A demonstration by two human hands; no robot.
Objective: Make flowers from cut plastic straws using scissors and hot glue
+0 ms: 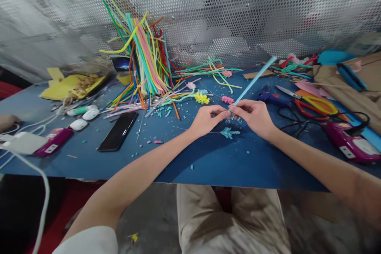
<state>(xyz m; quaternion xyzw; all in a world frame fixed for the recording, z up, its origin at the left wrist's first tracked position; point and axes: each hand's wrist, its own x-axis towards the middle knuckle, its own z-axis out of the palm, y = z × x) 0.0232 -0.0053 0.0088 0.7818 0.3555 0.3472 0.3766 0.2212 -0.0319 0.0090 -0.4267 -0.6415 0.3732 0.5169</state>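
Note:
Both hands meet over the blue table, fingertips close together. My right hand (253, 116) is closed in a pinch on a long light blue pipe cleaner (256, 79), which slants up and away to the right. My left hand (208, 119) pinches at its lower end; the fingers partly hide that spot. Just below the hands lies a small light blue feathery sprig (229, 133) with a thin wire stem running left. Beyond the hands are a pink fluffy flower (227, 100) and a yellow one (201, 97). Small cut bits are scattered around.
A large bundle of coloured pipe cleaners (149, 55) stands at back left. A black phone (118, 131) and white earbuds (91, 113) lie left. Scissors (309, 109), a dark blue glue gun (272, 97) and a purple power strip (351, 141) with cables are right. Perforated metal backs the table.

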